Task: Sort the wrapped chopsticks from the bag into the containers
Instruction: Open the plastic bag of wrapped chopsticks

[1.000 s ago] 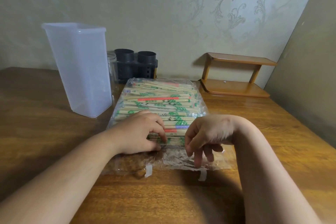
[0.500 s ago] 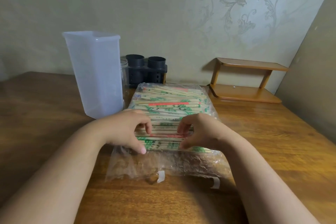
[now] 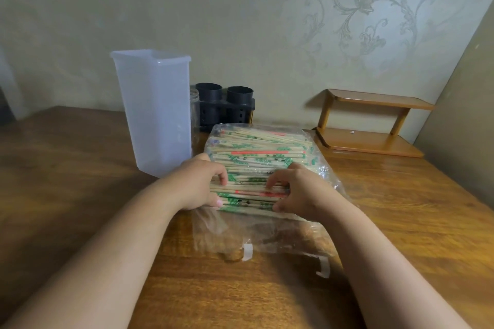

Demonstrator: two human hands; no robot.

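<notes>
View: head camera, looking forward and down.
Table: brown wooden table (image 3: 80,168) filling the lower half of the frame.
Bag: clear plastic bag (image 3: 240,232) lying flat at centre frame. Its empty, crumpled end is toward the bottom of the frame.
Tape tabs: two white tape tabs (image 3: 247,251) on the bag's near edge.
Wrapped chopsticks: wrapped chopsticks (image 3: 256,152) stacked in rows running left to right, filling the upper part of the bag. The wrappers show green and red print.
Left hand: left hand (image 3: 197,184) on the left end of the near rows. Its fingers curl over the top and its thumb is against the near edge, clamping the stack.
Right hand: right hand (image 3: 302,192) on the right end of the same rows, fingers curled over and thumb at the near edge, also clamping them.
Hands and stack: the two hands are apart, with the near rows between them. Whether plastic lies between skin and wrappers cannot be told.
Tall container: translucent tall container (image 3: 155,115) upright at left of centre, just beside the bag's upper left corner.
Clear jar: clear jar (image 3: 194,104) mostly hidden behind the tall container.
Black holder: twin-tube black holder (image 3: 227,104) against the wall, above the bag.
Shelf: small two-tier wooden shelf (image 3: 374,125) at the right of the frame.
</notes>
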